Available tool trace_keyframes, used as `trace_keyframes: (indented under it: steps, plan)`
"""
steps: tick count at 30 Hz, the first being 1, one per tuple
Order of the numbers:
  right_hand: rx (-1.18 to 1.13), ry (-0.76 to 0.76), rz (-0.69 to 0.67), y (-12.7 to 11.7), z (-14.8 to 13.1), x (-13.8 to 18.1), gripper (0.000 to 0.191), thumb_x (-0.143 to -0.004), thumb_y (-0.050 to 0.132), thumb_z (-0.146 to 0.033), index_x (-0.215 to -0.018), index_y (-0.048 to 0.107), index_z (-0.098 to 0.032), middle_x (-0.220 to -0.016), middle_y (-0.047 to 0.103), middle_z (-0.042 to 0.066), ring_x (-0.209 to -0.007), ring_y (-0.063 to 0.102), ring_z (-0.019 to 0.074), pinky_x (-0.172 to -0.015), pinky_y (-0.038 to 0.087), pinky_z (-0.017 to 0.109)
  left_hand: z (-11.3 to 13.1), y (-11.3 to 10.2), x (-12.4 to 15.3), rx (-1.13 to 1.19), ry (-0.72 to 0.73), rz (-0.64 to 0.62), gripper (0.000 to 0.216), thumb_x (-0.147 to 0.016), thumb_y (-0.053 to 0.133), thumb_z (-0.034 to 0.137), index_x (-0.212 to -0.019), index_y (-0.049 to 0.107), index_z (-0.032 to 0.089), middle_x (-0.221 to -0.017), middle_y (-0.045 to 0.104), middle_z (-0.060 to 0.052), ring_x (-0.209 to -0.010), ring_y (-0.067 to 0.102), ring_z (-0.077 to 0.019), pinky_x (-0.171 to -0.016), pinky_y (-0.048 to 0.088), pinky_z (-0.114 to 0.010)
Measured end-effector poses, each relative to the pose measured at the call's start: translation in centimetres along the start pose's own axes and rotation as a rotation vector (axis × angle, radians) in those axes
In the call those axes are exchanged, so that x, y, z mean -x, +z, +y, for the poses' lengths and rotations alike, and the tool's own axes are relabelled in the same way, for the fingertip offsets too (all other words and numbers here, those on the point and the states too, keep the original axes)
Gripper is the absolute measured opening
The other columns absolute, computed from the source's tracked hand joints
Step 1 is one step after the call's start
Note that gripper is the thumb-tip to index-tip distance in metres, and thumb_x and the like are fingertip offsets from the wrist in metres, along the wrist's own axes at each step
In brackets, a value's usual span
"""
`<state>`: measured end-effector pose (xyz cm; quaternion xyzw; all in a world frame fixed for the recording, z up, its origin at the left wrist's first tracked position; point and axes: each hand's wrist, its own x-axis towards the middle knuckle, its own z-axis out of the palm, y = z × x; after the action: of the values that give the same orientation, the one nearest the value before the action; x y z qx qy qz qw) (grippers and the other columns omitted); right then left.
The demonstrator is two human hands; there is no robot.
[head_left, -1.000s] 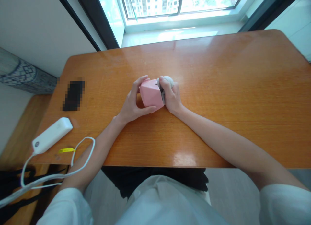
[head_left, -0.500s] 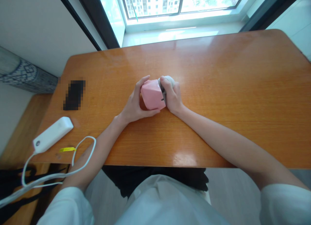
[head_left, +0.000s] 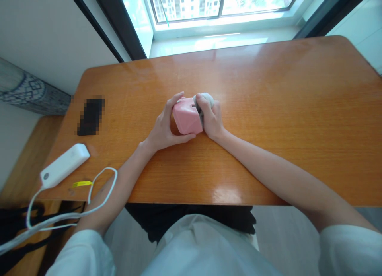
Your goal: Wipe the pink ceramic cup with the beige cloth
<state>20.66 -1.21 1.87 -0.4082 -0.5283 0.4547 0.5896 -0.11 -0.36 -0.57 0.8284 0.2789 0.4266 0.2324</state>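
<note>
Looking down through the head camera, we see a pink faceted block (head_left: 187, 117) held just above the centre of the frame, over the wooden table (head_left: 268, 109). It is matte, pale pink, with flat angled faces and sharp edges, and a small dark slot shows near its upper right. The left hand (head_left: 162, 129) cups it, fingers curled over the top and thumb clasped beneath. The right hand (head_left: 211, 119) is closed around a grey rounded object (head_left: 205, 98) pressed against the block's right side. At the lower left lie a white power bank (head_left: 64, 164) and its white cable (head_left: 89, 196).
</note>
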Motion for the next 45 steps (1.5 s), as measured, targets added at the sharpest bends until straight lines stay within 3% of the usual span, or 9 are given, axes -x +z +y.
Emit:
trace_keyframes:
  steps: [4,10,14,19,23,36,45]
  plan:
    - [0.012,0.012,0.003,-0.1,0.3,0.0,0.064,-0.104,0.057,-0.08,-0.07,0.05,-0.026,-0.068,0.042,-0.005,-0.062,0.039,0.0111,-0.056,0.033,0.029,-0.7,0.0,0.4,0.133,-0.092,-0.099,0.11,-0.096,0.075,0.084,-0.179,0.021,0.037,-0.174,0.049,-0.016,-0.149,0.065,-0.039,-0.12,0.062,-0.059]
    - [0.014,0.014,-0.001,-0.1,0.4,-0.3,0.065,-0.105,0.055,-0.081,-0.071,0.05,-0.026,-0.069,0.042,-0.005,-0.064,0.041,0.0128,-0.06,0.038,0.031,-0.4,0.0,0.1,-0.075,0.084,-0.005,0.135,-0.074,0.091,0.09,-0.18,0.02,0.045,-0.187,0.029,-0.012,-0.173,0.036,-0.0476,-0.139,0.04,-0.073]
    - [0.03,0.013,0.008,-0.1,0.2,-0.3,0.064,-0.106,0.056,-0.079,-0.07,0.046,-0.027,-0.068,0.039,-0.004,-0.064,0.038,0.0136,-0.06,0.037,0.032,-0.1,0.1,0.1,-0.217,0.188,0.009,0.122,-0.079,0.091,0.085,-0.177,0.028,0.052,-0.19,0.023,-0.002,-0.173,0.036,-0.0451,-0.137,0.042,-0.076]
    - [0.024,0.008,0.006,-0.2,0.2,-0.3,0.064,-0.106,0.057,-0.078,-0.07,0.047,-0.026,-0.068,0.039,-0.004,-0.064,0.037,0.0135,-0.059,0.036,0.033,0.3,-0.3,0.0,-0.236,0.209,-0.023,0.112,-0.088,0.089,0.077,-0.178,0.029,0.048,-0.187,0.033,-0.003,-0.168,0.044,-0.0395,-0.138,0.046,-0.07]
    - [0.04,-0.001,0.004,-0.2,0.2,-0.2,0.064,-0.107,0.055,-0.078,-0.07,0.048,-0.027,-0.068,0.039,-0.004,-0.064,0.038,0.0137,-0.06,0.037,0.033,0.3,-0.3,-0.2,-0.219,0.215,-0.004,0.115,-0.084,0.092,0.076,-0.178,0.03,0.05,-0.18,0.04,-0.007,-0.164,0.048,-0.0414,-0.135,0.049,-0.071]
    - [-0.017,0.01,-0.013,-0.2,0.3,-0.2,0.062,-0.107,0.058,-0.075,-0.071,0.053,-0.025,-0.068,0.043,-0.005,-0.062,0.04,0.0124,-0.059,0.034,0.032,1.1,-0.2,-0.6,-0.243,0.246,0.032,0.115,-0.084,0.093,0.074,-0.177,0.034,0.04,-0.17,0.049,-0.013,-0.157,0.055,-0.0394,-0.131,0.054,-0.063]
    - [-0.026,0.005,-0.034,-0.1,0.0,-0.2,0.061,-0.108,0.058,-0.073,-0.072,0.055,-0.025,-0.07,0.049,-0.004,-0.064,0.045,0.0121,-0.061,0.036,0.033,1.2,-0.2,-0.7,-0.205,0.19,0.04,0.114,-0.08,0.092,0.082,-0.173,0.041,0.04,-0.166,0.052,-0.013,-0.153,0.057,-0.0409,-0.129,0.053,-0.065]
